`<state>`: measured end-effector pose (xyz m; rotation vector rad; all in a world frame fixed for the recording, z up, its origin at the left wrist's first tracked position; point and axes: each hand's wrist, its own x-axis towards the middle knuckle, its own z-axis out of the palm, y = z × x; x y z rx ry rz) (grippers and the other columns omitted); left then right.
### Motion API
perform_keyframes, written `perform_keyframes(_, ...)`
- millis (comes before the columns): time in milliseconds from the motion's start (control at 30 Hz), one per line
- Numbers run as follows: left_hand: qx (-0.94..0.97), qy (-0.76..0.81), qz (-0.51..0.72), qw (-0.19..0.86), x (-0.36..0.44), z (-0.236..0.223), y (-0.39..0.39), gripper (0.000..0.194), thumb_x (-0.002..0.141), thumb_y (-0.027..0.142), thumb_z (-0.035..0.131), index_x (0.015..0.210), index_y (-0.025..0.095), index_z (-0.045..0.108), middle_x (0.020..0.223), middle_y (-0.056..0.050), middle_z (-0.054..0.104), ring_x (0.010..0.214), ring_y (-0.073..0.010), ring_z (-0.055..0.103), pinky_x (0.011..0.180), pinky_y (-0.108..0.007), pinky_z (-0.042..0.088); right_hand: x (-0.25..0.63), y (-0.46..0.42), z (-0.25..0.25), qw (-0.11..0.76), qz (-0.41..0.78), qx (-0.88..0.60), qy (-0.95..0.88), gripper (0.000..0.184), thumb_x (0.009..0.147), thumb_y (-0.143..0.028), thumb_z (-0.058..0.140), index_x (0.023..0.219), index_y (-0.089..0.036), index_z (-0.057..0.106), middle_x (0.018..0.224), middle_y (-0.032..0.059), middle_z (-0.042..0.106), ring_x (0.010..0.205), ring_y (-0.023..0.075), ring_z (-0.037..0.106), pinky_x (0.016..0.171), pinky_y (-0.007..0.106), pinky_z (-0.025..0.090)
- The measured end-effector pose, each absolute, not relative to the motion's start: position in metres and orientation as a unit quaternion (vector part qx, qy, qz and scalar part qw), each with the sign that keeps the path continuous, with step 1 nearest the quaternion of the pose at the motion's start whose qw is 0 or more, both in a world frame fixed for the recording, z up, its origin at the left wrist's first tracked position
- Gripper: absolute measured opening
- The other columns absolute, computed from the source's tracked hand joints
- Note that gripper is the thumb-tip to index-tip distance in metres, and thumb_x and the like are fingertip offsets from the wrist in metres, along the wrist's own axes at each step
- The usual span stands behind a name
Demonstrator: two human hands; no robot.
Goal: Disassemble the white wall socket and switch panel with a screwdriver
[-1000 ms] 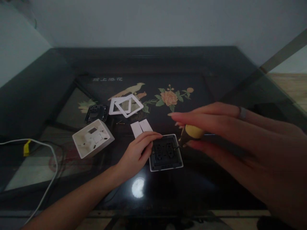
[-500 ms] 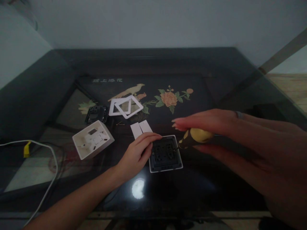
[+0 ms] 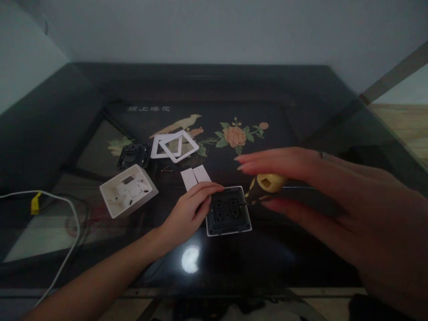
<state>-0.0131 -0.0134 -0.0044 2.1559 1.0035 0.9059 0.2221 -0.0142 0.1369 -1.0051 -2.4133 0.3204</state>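
A square wall switch lies back side up on the dark glass table, with its black inside framed by a white rim. My left hand grips its left edge, fingers over the top corner. On the right, my right hand has its thumb below and its fingers above a short screwdriver with a yellow and black handle. The screwdriver's tip meets the right side of the switch, near a screw there. Two white switch rockers lie just behind my left hand.
Left of my hand sits an open white mounting box. Behind it are a black switch insert, two overlapping white frames and small screws. A white cable with a yellow tag runs along the left side.
The screwdriver handle and my right fingers have shifted slightly left and turned a little. My left hand stays on the switch. The whole view has moved slightly.
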Motion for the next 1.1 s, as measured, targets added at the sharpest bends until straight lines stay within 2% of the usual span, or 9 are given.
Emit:
perform_keyframes(167, 0.803, 0.377, 0.345, 0.305, -0.012, -0.006, -0.013, 0.037, 0.093, 0.001, 0.043, 0.122, 0.020, 0.057, 0.120, -0.006, 0.064, 0.114, -0.0149, 0.061, 0.101, -0.030, 0.052, 0.211, -0.016, 0.131, 0.299, -0.009, -0.398, -0.867, 0.019, 0.093, -0.025, 0.062, 0.111, -0.024, 0.067, 0.095, 0.0018, 0.065, 0.081, 0.0127, 0.064, 0.070, 0.023, 0.055)
perform_keyframes(333, 0.801, 0.379, 0.340, 0.315, -0.012, -0.007, -0.013, 0.036, 0.095, 0.003, 0.042, 0.122, 0.019, 0.058, 0.120, -0.007, 0.064, 0.114, -0.0156, 0.061, 0.101, -0.032, 0.052, 0.214, -0.015, 0.136, 0.264, 0.081, -0.412, -0.869, 0.036, 0.095, -0.013, 0.053, 0.128, -0.025, 0.058, 0.116, -0.0014, 0.070, 0.099, 0.0139, 0.068, 0.086, 0.024, 0.056)
perform_keyframes(433, 0.801, 0.380, 0.338, 0.315, -0.013, -0.006, -0.013, 0.035, 0.096, 0.004, 0.041, 0.122, 0.020, 0.058, 0.120, -0.007, 0.064, 0.114, -0.0164, 0.062, 0.101, -0.034, 0.052, 0.217, -0.012, 0.137, 0.260, 0.098, -0.374, -0.885, 0.029, 0.093, -0.026, 0.060, 0.122, -0.021, 0.059, 0.121, 0.0022, 0.067, 0.111, 0.0171, 0.064, 0.093, 0.026, 0.054)
perform_keyframes(500, 0.802, 0.380, 0.337, 0.316, -0.013, -0.005, -0.014, 0.034, 0.096, 0.005, 0.041, 0.122, 0.020, 0.058, 0.120, -0.008, 0.064, 0.115, -0.0172, 0.062, 0.100, -0.035, 0.052, 0.215, -0.012, 0.134, 0.293, 0.043, -0.379, -0.877, 0.029, 0.088, -0.035, 0.068, 0.112, -0.020, 0.063, 0.111, 0.0041, 0.066, 0.103, 0.0177, 0.064, 0.089, 0.026, 0.055)
perform_keyframes(600, 0.802, 0.379, 0.336, 0.315, -0.013, -0.004, -0.014, 0.034, 0.096, 0.005, 0.042, 0.122, 0.019, 0.058, 0.120, -0.008, 0.064, 0.114, -0.0176, 0.062, 0.100, -0.036, 0.053, 0.212, -0.014, 0.131, 0.331, -0.006, -0.402, -0.854, 0.020, 0.087, -0.027, 0.069, 0.107, -0.023, 0.067, 0.094, 0.0001, 0.066, 0.082, 0.0133, 0.065, 0.079, 0.023, 0.055)
perform_keyframes(733, 0.803, 0.379, 0.337, 0.313, -0.012, -0.005, -0.014, 0.034, 0.096, 0.005, 0.041, 0.121, 0.019, 0.058, 0.119, -0.008, 0.065, 0.113, -0.0178, 0.062, 0.100, -0.037, 0.053, 0.214, -0.015, 0.133, 0.294, 0.076, -0.400, -0.865, 0.034, 0.093, -0.015, 0.058, 0.125, -0.025, 0.060, 0.111, -0.0015, 0.070, 0.098, 0.0140, 0.068, 0.088, 0.025, 0.056)
perform_keyframes(833, 0.802, 0.379, 0.341, 0.312, -0.012, -0.005, -0.013, 0.034, 0.096, 0.005, 0.040, 0.121, 0.019, 0.058, 0.119, -0.008, 0.065, 0.113, -0.0177, 0.062, 0.099, -0.038, 0.053, 0.217, -0.013, 0.134, 0.268, 0.121, -0.372, -0.880, 0.032, 0.094, -0.022, 0.058, 0.126, -0.025, 0.058, 0.121, 0.0009, 0.068, 0.109, 0.0170, 0.066, 0.092, 0.030, 0.056)
perform_keyframes(933, 0.801, 0.380, 0.343, 0.311, -0.012, -0.004, -0.013, 0.033, 0.096, 0.005, 0.041, 0.120, 0.019, 0.058, 0.119, -0.008, 0.065, 0.113, -0.0179, 0.063, 0.100, -0.038, 0.053, 0.215, -0.014, 0.132, 0.301, 0.067, -0.369, -0.877, 0.027, 0.088, -0.034, 0.067, 0.112, -0.021, 0.064, 0.110, 0.0046, 0.069, 0.103, 0.0177, 0.066, 0.089, 0.029, 0.056)
perform_keyframes(1100, 0.802, 0.381, 0.339, 0.309, -0.012, -0.003, -0.013, 0.034, 0.095, 0.005, 0.041, 0.120, 0.019, 0.059, 0.118, -0.008, 0.066, 0.113, -0.0182, 0.063, 0.100, -0.039, 0.053, 0.213, -0.018, 0.137, 0.309, 0.046, -0.420, -0.852, 0.028, 0.090, -0.013, 0.063, 0.116, -0.023, 0.065, 0.103, -0.0023, 0.071, 0.091, 0.0098, 0.067, 0.087, 0.018, 0.054)
